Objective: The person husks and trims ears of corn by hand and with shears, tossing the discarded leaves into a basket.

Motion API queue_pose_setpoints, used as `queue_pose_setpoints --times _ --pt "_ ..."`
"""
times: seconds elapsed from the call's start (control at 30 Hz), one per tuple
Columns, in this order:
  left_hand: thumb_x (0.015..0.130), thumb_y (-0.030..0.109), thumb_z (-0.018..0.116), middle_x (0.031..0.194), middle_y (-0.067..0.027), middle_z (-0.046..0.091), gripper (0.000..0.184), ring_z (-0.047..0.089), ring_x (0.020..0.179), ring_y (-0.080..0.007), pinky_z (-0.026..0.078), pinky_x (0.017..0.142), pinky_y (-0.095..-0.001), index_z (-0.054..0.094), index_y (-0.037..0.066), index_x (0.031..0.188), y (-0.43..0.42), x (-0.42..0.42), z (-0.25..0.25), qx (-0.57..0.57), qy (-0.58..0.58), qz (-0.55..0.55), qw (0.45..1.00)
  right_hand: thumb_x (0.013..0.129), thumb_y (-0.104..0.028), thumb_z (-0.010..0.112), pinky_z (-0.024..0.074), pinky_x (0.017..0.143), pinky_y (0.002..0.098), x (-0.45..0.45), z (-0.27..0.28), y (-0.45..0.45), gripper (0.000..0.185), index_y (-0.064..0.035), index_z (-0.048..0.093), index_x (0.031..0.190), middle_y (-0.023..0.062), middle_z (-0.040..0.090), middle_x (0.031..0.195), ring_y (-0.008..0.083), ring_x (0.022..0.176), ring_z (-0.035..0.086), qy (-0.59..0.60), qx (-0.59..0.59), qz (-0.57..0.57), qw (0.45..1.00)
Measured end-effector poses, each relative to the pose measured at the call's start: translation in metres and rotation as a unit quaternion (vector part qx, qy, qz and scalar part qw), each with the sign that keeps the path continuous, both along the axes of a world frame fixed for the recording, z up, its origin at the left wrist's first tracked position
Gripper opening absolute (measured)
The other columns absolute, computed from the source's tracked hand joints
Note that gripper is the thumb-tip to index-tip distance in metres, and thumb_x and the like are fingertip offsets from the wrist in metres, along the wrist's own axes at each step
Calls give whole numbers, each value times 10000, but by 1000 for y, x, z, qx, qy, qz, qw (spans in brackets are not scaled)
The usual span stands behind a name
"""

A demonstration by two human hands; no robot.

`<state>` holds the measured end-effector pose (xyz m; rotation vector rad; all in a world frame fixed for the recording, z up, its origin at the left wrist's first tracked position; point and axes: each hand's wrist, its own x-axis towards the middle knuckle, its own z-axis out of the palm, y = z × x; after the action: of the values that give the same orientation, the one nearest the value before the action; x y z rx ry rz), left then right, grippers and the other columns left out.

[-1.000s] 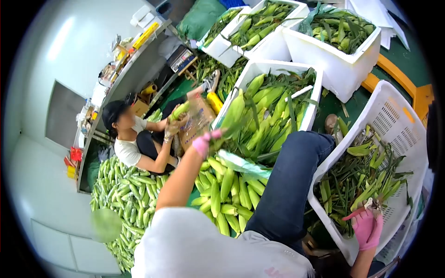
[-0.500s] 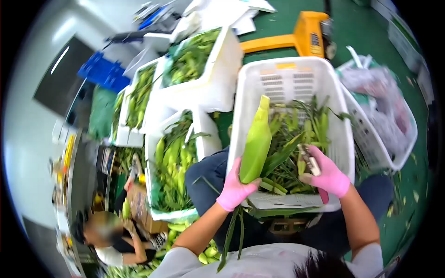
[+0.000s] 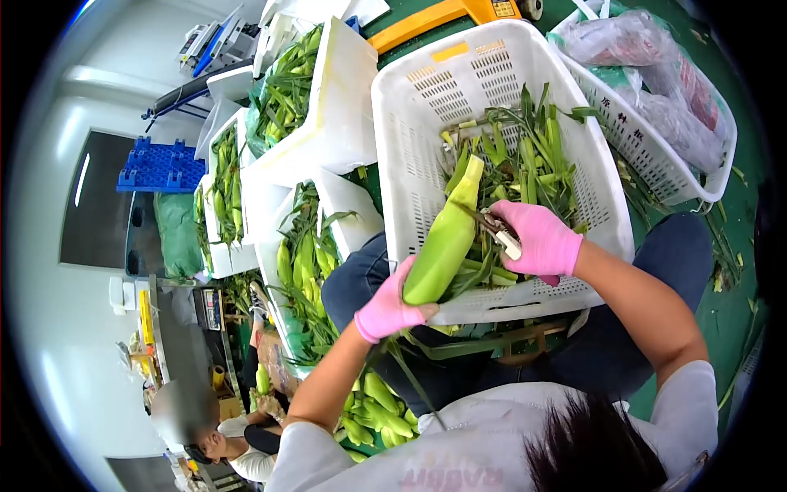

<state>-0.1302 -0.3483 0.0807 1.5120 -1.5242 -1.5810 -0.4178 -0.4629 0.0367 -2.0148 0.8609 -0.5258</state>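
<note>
My left hand (image 3: 392, 305), in a pink glove, is closed around the thick lower end of a green corn ear (image 3: 443, 250) in its husk. The ear leans up and to the right over a white plastic crate (image 3: 403, 131). A pair of pruning shears (image 3: 509, 244) with pale handles sits in my right hand (image 3: 543, 238), also pink-gloved. Its blades reach the husk near the ear's narrow upper part; whether they touch it I cannot tell. Beneath both hands, trimmed leaves and stalks (image 3: 537, 160) lie in the crate.
Foam boxes (image 3: 348, 90) with corn stand to the left. Husked ears (image 3: 381, 410) lie on the floor by my left side. Another crate (image 3: 648, 164) with plastic bags is at right, a yellow pallet jack (image 3: 422, 25) behind. A co-worker (image 3: 246, 447) sits at lower left.
The shears in my right hand have moved left and up to the ear's upper part. The ear tilts more to the right. My view has shifted, so the crate appears higher.
</note>
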Motion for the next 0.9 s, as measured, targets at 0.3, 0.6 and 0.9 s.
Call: queue_pose_setpoints --times 0.3,0.6,0.9 --pt "754 196 839 1153 -73 659 810 612 1009 -148 526 903 -308 464 37 1454 -56 54 25 -1 -137 -158 978 799 -118 697 557 718 396 -11 32 -6 332 -39 613 1110 139 655 806 308 718 657 -122 -7 -101 987" --pt "708 228 825 1096 -171 713 736 685 985 -315 550 889 -375 557 63 1374 -137 3 80 -35 -287 -461 839 751 -207 850 567 836 369 3 1 7 638 -30 515 1266 109 658 964 252 892 688 -89 158 116 977" --pt "959 225 695 931 -43 603 259 592 880 -116 519 778 -271 595 3 1048 -38 -34 -3 -185 -244 175 936 818 -156 745 532 729 347 27 -32 18 538 -12 486 1268 91 613 956 201 749 602 -241 233 -111 936"
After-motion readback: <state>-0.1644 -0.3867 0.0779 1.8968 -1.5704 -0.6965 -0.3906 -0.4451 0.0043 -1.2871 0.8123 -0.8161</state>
